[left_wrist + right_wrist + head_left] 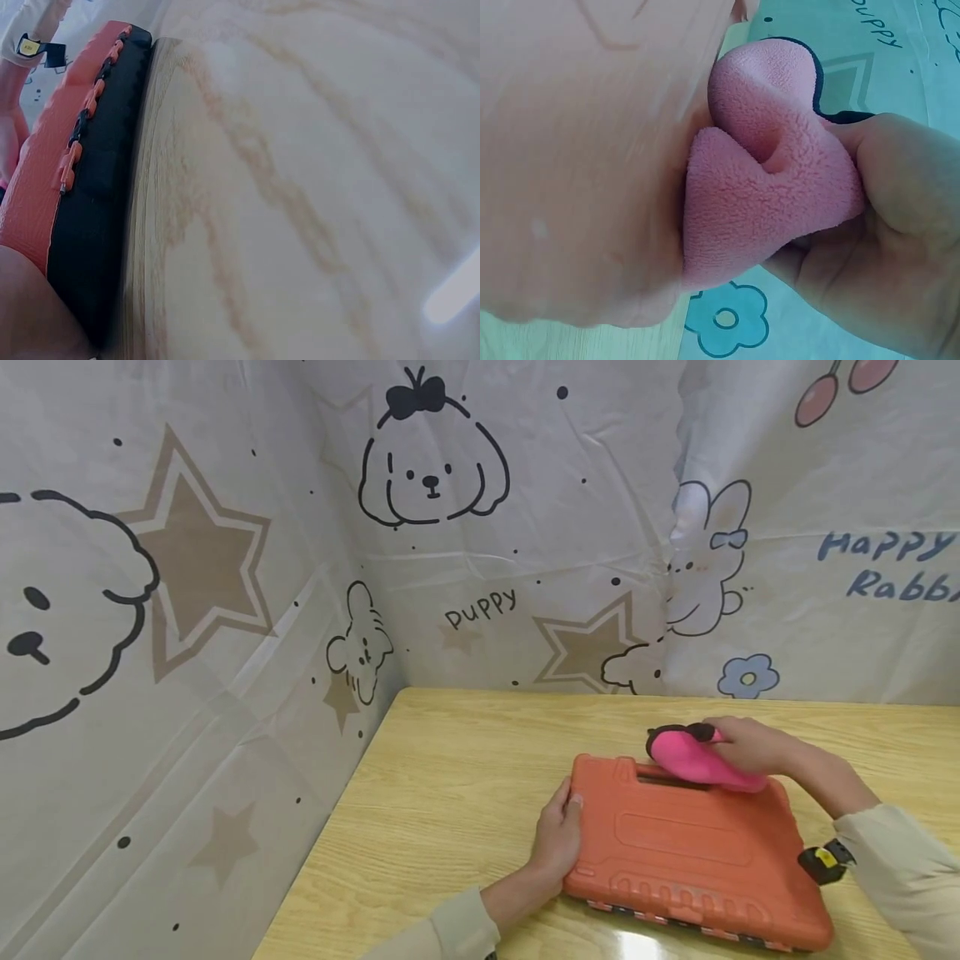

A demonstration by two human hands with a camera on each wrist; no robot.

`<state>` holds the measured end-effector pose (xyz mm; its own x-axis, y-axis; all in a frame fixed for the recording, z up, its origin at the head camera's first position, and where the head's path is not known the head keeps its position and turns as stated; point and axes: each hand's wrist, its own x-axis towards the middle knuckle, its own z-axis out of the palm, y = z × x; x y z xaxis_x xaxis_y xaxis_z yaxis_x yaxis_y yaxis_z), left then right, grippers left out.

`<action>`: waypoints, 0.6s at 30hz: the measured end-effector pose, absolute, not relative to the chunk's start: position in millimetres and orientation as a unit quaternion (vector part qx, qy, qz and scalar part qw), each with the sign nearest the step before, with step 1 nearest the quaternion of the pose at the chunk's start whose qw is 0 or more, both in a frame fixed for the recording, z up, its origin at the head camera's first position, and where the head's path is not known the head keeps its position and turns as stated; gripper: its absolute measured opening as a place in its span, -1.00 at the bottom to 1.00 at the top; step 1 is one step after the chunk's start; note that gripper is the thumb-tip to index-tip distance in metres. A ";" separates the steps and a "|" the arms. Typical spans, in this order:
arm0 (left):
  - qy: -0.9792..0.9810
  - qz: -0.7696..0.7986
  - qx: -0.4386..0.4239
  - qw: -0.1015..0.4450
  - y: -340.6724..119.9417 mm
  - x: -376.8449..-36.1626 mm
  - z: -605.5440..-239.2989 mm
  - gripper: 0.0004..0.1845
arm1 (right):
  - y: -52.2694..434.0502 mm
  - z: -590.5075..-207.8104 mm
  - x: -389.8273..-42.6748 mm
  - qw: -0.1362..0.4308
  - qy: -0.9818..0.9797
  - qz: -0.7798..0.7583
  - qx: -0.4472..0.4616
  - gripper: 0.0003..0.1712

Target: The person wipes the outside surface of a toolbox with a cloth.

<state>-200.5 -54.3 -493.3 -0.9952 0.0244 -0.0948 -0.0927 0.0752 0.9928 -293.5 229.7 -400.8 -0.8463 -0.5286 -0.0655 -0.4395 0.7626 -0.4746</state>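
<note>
The orange case [690, 852] lies flat and shut on the wooden surface [450, 777], its long axis running from the near right to the far left across the person's front, with the handle edge turned away toward the curtain [480, 527]. The right hand [753, 747] is the one on top of it: its fingers and thumb are curled round a bunched pink cloth [697, 760] with a dark trim, and the wrist view shows the cloth [765, 195] pressed against the case lid [592, 150] near the far edge, just beside the handle cut-out. The left hand [558, 839] rests at the case's left short end, thumb over the top rim and fingers down along the side; its fingers look curled onto that edge, though the left wrist view shows only the black lower half [97, 195] and orange latches against the surface, not the fingertips. So the cloth sits at the far end of the lid, and most of the lid's length stretches toward the person, on the right hand's side.
</note>
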 end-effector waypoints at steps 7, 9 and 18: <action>0.730 0.681 -0.018 0.047 -54.4 -200.1 -492.3 -0.43 | 239.0 -399.4 -290.9 0.096 0.934 -0.228 -0.257 -0.64; 0.730 0.682 -0.018 0.047 -54.6 -200.1 -491.9 -0.42 | 242.1 -399.4 -290.1 0.095 0.935 -0.230 -0.253 -0.64; 0.725 0.687 -0.020 0.052 -53.5 -201.4 -493.8 -0.43 | 258.8 -402.6 -287.3 0.094 0.939 -0.230 -0.238 -0.63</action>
